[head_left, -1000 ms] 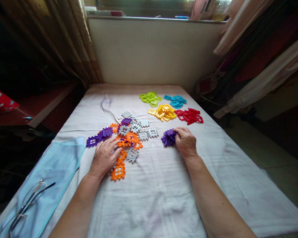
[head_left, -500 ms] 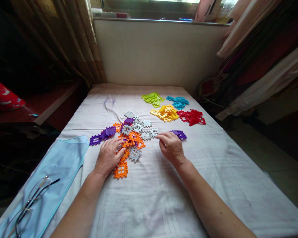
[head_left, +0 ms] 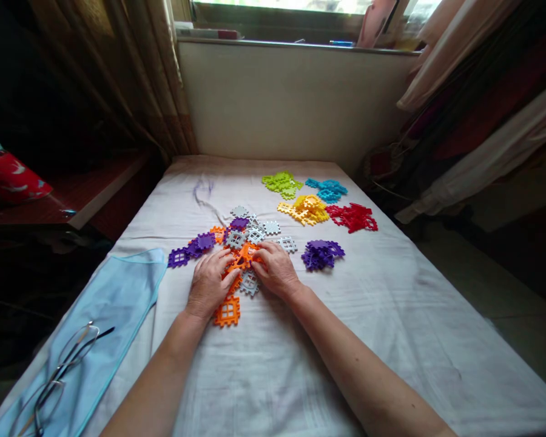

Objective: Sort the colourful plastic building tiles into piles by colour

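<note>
A mixed pile of flat, notched plastic building tiles lies between my hands, with orange [head_left: 227, 311], grey [head_left: 249, 283] and purple [head_left: 204, 241] ones overlapping. My left hand [head_left: 212, 282] rests on the pile's left side, its fingers stretched over orange tiles. At the right side of the pile, my right hand [head_left: 275, 267] has its fingers bent down against the orange tiles in the middle. Its fingertips are partly hidden, so what they pinch is unclear. To the right of that hand sits a separate heap of purple tiles [head_left: 321, 255].
Sorted heaps of green [head_left: 282, 184], blue [head_left: 330, 190], yellow [head_left: 306, 209] and red tiles [head_left: 353, 217] lie farther back on the white sheet [head_left: 391, 328]. Glasses [head_left: 66, 364] rest on a light blue cloth [head_left: 136, 273] at the left. A wall [head_left: 291, 103] stands behind.
My right hand has moved left from beside the purple heap to the mixed pile. The purple heap is now uncovered. My left hand stays on the pile.
</note>
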`<state>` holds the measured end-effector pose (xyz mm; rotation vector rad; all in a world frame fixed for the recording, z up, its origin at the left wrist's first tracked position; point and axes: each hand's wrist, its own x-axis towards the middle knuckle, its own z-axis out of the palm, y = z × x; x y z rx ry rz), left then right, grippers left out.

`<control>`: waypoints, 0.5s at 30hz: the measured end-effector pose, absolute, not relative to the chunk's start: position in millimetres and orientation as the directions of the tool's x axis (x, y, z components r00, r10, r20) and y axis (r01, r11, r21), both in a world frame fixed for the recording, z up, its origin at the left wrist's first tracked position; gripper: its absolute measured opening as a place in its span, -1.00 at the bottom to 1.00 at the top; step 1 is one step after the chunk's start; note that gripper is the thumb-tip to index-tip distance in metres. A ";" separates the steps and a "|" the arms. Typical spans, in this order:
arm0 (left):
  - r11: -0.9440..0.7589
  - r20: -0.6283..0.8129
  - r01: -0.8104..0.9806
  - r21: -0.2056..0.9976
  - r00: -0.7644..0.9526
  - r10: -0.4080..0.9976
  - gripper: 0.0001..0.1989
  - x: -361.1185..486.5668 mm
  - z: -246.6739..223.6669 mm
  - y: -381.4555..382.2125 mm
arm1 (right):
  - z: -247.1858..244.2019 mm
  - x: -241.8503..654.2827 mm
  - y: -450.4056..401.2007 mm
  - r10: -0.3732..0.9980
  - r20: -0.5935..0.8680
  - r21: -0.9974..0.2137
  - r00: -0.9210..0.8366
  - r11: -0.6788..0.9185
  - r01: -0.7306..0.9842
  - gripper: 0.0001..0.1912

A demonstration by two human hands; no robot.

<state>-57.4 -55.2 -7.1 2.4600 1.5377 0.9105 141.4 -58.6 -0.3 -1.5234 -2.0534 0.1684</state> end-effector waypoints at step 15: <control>-0.263 0.399 0.906 0.332 0.118 0.909 -0.65 -107.6 -14.2 -41.3 | 23.5 123.0 -62.9 0.955 0.186 -0.257 -0.232 0.275 0.926 -0.77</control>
